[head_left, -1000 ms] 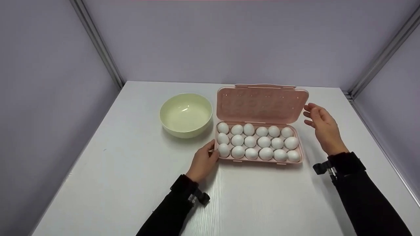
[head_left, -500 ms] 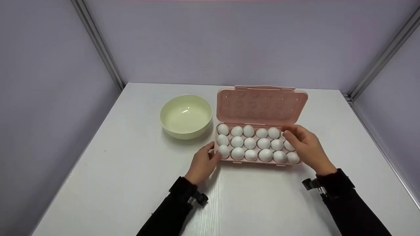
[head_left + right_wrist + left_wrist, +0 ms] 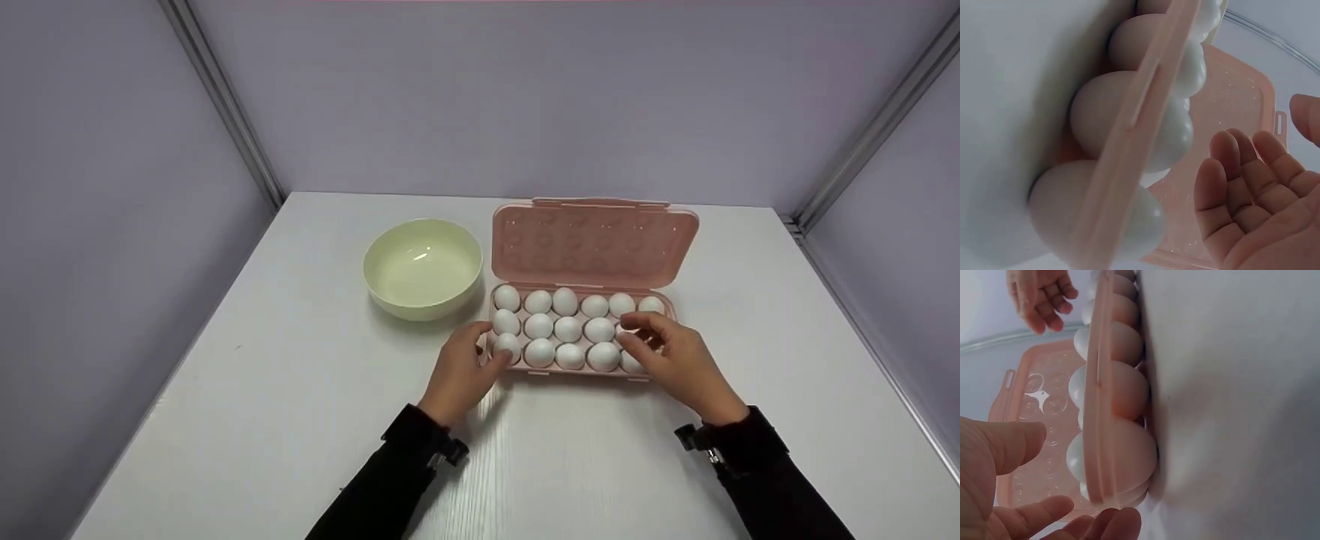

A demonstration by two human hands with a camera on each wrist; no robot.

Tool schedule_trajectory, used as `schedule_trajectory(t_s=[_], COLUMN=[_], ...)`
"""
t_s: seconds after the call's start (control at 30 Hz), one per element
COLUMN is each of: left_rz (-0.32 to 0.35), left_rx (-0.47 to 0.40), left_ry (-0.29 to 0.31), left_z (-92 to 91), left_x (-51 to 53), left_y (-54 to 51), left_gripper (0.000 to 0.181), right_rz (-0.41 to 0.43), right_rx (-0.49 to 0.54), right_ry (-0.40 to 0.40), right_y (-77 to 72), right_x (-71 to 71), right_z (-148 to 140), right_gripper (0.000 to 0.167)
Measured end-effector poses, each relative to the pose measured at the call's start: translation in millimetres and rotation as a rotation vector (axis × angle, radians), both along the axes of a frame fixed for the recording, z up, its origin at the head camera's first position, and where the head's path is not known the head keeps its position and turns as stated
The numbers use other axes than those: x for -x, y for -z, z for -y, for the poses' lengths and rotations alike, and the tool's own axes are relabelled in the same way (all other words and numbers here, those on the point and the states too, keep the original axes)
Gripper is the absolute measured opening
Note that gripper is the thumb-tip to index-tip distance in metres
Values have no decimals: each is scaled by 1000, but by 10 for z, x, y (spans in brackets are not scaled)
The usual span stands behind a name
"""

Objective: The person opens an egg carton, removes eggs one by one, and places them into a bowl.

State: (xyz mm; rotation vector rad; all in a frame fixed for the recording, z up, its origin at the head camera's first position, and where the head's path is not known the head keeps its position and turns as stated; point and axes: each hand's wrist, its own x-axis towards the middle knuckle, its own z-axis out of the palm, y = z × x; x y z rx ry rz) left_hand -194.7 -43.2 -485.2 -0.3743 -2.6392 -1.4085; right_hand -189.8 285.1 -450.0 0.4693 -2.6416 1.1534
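Note:
A pink plastic egg carton [image 3: 555,370] lies with its lid [image 3: 592,244] raised at the back. White eggs [image 3: 568,330] fill its rows of cups. My left hand [image 3: 457,375] is at the carton's left end, thumb spread above the front corner egg. In the left wrist view its fingertips [image 3: 1123,524] lie close to the carton's end; contact is hard to tell. Over the right part hovers my right hand [image 3: 679,364], fingers loosely bent and hiding some eggs. The right wrist view shows nothing between its fingers [image 3: 1210,185].
A pale green bowl [image 3: 424,309] stands just left of the carton on the white table [image 3: 300,375]. Light panels with metal corner posts [image 3: 232,105] enclose the table at the back and sides. Each wrist wears a small camera on a black strap.
My right hand has come from beside the lid's right edge, leftward and forward over the right-hand eggs. My left hand stays at the carton's left end, its thumb now further over the corner egg.

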Motion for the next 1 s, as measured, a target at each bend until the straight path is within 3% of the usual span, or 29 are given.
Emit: schedule_trajectory(t_s=[0.17,0.3,0.47,0.6,0.8,1.0], left_rz=[15,27,-1,-9,-14,-62], left_rx=[71,156,353,515,672,796], left_ry=[-13,-15,1,-23,-65,-42], left_z=[46,7,-163,-317,-456,-480], left_x=[122,307,596,766,872,924], left_y=[-124,-230,-342,-400,-392,-391], left_gripper=[53,54,57,58,51,41], right_rz=[-16,-2,22,14,11,-1], right_rx=[8,11,6,5,-12,-8], right_ry=[14,16,2,-34,-61,-76], right_y=[45,63,90,119,137,130], right_x=[-10,-5,-13,-18,-53,-74], right_z=[6,16,59,113,182,222], right_gripper=[28,28,30,31,29,26])
